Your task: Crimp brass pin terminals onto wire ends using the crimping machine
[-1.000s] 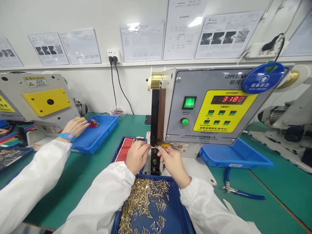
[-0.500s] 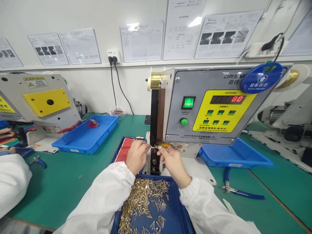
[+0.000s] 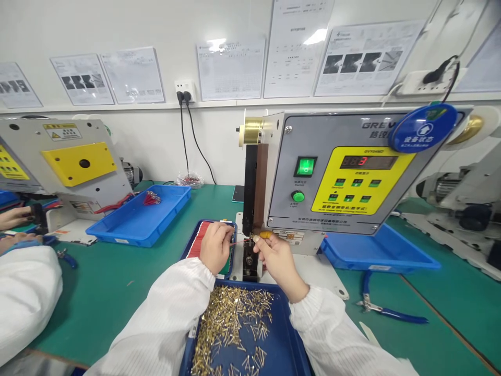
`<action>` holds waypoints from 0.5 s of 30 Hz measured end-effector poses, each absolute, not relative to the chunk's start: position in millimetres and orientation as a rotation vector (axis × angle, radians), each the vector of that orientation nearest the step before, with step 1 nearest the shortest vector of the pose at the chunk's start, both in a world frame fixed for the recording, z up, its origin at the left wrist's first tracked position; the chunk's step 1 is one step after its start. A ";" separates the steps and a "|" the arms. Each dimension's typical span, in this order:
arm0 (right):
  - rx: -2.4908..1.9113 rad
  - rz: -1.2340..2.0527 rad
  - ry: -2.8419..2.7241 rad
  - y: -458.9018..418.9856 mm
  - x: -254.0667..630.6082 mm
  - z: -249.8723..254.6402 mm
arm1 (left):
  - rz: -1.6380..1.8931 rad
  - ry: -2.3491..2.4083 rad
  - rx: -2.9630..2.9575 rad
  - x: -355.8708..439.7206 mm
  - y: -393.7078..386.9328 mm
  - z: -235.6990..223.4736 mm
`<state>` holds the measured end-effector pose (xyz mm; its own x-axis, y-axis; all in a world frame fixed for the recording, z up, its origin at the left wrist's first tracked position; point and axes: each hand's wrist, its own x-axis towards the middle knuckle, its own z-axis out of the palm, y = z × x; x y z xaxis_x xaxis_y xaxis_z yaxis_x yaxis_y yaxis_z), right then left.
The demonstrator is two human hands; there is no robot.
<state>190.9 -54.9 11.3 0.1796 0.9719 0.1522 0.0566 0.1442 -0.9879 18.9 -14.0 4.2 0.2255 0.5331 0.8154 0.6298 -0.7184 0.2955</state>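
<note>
My left hand (image 3: 215, 248) pinches a thin red wire (image 3: 238, 243) that runs right towards the steel jaw of a bench crimping press (image 3: 249, 256). My right hand (image 3: 277, 259) is closed at the jaw, on a small yellow piece (image 3: 266, 235), and its fingertips nearly meet the wire's end. The contact point is too small to read. Below my wrists lies a blue tray of loose brass pins (image 3: 230, 329). A dark blue box packed with red wires (image 3: 199, 240) sits under my left hand.
The press's yellow control panel (image 3: 362, 180) stands behind my hands. A blue tray (image 3: 136, 237) holding a red wire bundle lies left, and another blue tray (image 3: 378, 261) lies right. Blue-handled pliers (image 3: 391, 315) rest on the green mat. A co-worker's hand (image 3: 15, 218) and white sleeve (image 3: 27, 297) are at far left.
My left hand has drawn slightly left, and the red wire now shows between my hands. The press's red display reading has changed. The co-worker's sleeve has shifted slightly right.
</note>
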 end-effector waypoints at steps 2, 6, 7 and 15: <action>-1.212 0.925 -1.199 -56.4 191.1 12.9 | -1.510 -1.103 -2.402 21.9 -16.4 4.2; -1.243 0.852 -1.273 -58.9 192.3 13.5 | -1.488 -1.077 -2.425 24.6 -19.3 5.5; -1.255 0.850 -1.275 -59.2 192.5 13.5 | -1.481 -1.072 -2.430 24.6 -19.6 5.9; -1.238 0.863 -1.247 -57.0 191.0 12.6 | -1.463 -1.046 -2.458 25.0 -20.8 6.3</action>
